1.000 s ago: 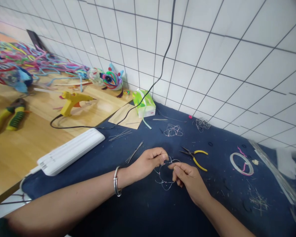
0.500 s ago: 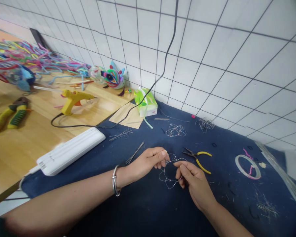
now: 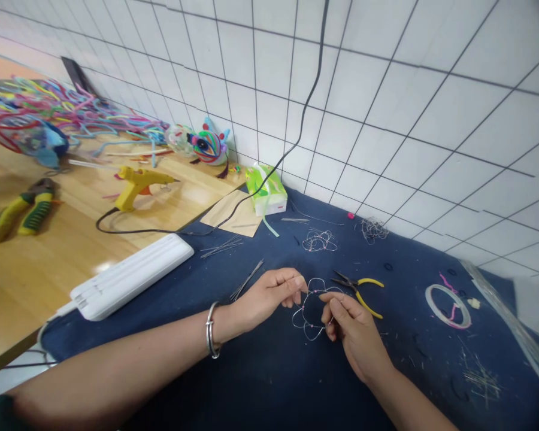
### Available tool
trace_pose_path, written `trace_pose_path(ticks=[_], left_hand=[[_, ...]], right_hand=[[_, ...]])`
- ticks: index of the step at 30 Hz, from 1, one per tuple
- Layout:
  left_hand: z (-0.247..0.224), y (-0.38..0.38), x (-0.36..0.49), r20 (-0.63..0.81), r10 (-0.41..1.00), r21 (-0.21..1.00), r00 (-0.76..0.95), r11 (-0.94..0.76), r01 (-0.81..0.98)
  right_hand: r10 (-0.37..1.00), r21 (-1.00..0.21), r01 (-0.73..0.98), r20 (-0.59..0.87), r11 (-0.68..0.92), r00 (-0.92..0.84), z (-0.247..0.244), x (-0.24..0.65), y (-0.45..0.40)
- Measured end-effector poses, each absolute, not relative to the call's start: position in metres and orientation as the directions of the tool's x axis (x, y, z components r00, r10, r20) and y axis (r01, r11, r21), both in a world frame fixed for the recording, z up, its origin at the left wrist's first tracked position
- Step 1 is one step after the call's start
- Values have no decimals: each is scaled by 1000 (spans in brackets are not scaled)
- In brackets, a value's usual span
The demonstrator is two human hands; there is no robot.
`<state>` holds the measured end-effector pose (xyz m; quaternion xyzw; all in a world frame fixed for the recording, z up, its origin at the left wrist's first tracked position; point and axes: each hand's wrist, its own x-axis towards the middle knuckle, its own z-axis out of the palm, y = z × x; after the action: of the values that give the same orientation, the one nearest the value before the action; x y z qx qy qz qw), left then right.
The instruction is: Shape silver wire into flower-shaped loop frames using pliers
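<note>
Hands (image 3: 269, 296) (image 3: 357, 329), now farther apart, hold beaded wire (image 3: 303, 307).

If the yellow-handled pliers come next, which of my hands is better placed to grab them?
Probably the right hand: it is closest to the yellow-handled pliers, which lie just beyond it. The left hand is farther off, across the wire flower. Both hands are on that flower, though.

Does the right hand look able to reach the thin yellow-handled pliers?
Probably yes: the pliers lie just beyond the right hand, unobstructed, though it holds the looped pink-beaded silver wire.
</note>
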<state>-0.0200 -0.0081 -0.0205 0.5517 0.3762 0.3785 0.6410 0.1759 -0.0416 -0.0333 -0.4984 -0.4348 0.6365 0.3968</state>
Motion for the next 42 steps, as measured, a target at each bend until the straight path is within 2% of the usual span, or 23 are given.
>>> trace_pose_path(ticks=[10, 20, 26, 29, 32, 36, 42], left_hand=[[-20, -8, -20, -5, 892, 998, 451, 29, -47], [-13, -10, -21, -40, 814, 939, 580, 229, -257], [-12, -11, -21, 21, 757, 960, 654, 167, -224], [-10, -11, -22, 41, 697, 990, 716, 70, -124], [-4, -13, -24, 73, 641, 984, 764, -171, 49], [4, -16, -24, 204, 570, 809, 796, -556, 190], [0, -17, -24, 244, 419, 513, 875, -821, 250]], right_hand=[[953, -963, -63, -246, -261, -176, -32, 176, -42], [971, -983, -10, -178, -182, -159, -37, 177, -43], [989, -993, 64, -102, -95, -110, -39, 178, -42], [993, -991, 119, -76, -65, -90, -39, 180, -42], [995, -991, 122, -56, -45, -83, -37, 180, -42], [991, -998, 55, -34, -27, -131, -35, 178, -43], [981, -996, -41, -69, -78, -181, -34, 177, -44]])
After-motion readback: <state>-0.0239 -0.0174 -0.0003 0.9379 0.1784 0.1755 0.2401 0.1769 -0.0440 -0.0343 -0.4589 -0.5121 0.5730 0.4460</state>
